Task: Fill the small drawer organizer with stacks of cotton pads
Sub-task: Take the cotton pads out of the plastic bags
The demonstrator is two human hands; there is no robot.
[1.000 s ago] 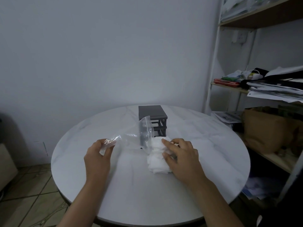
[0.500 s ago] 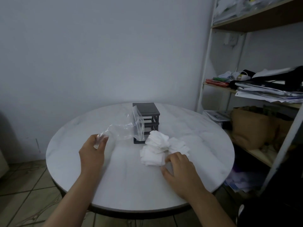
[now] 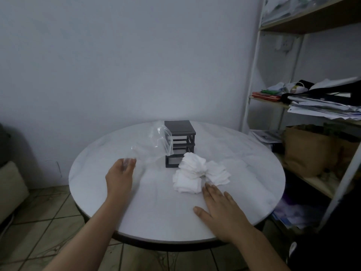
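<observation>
A small dark grey drawer organizer [image 3: 180, 141] stands near the middle of the round white table [image 3: 156, 210]. In front of it and to its right lies a loose heap of white cotton pads [image 3: 197, 173]. My left hand [image 3: 120, 176] pinches one end of an empty clear plastic bag [image 3: 154, 145], which lifts up and partly hides the organizer's left side. My right hand [image 3: 220, 210] lies flat on the table with straight fingers, just in front of the pads, its fingertips close to the heap.
A white metal shelf unit [image 3: 252, 79] stands at the right, loaded with papers [image 3: 322, 106] and a brown paper bag [image 3: 310, 149]. A beige cushion [image 3: 10, 190] sits at the left over tiled floor. A wall rises behind the table.
My right hand has let go of the pads and drawn back toward me, now flat on the table. The pads have spread out of the bag into a wider heap. The bag is lifted clear.
</observation>
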